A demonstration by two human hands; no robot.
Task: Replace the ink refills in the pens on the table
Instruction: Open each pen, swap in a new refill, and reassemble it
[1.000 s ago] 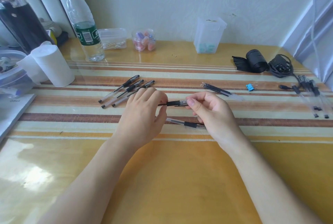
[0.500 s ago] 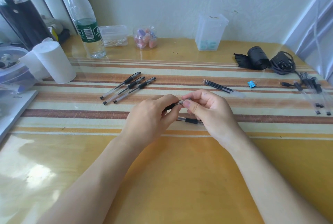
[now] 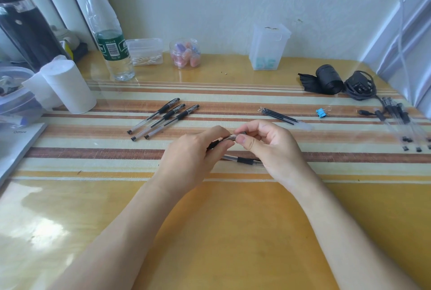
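Note:
Over the middle of the striped mat, my left hand (image 3: 196,154) and my right hand (image 3: 268,147) meet on one clear pen with a black grip (image 3: 224,140). The left grips its barrel; the right pinches its end between thumb and forefinger. A second pen (image 3: 242,160) lies flat on the mat just under my right hand. Three clear pens with black grips (image 3: 163,118) lie side by side to the upper left. A small bundle of black ink refills (image 3: 278,116) lies to the upper right.
A paper roll (image 3: 70,87), water bottle (image 3: 109,40) and small plastic containers (image 3: 145,52) stand along the back left. A tall clear box (image 3: 268,47) stands at the back. A blue binder clip (image 3: 321,112), black roll (image 3: 326,80), cable (image 3: 360,89) and several more pens (image 3: 401,124) lie right.
My hands have closed together on the pen, so less of it shows between them. My right thumb and finger now pinch its end. The pen on the mat has not moved.

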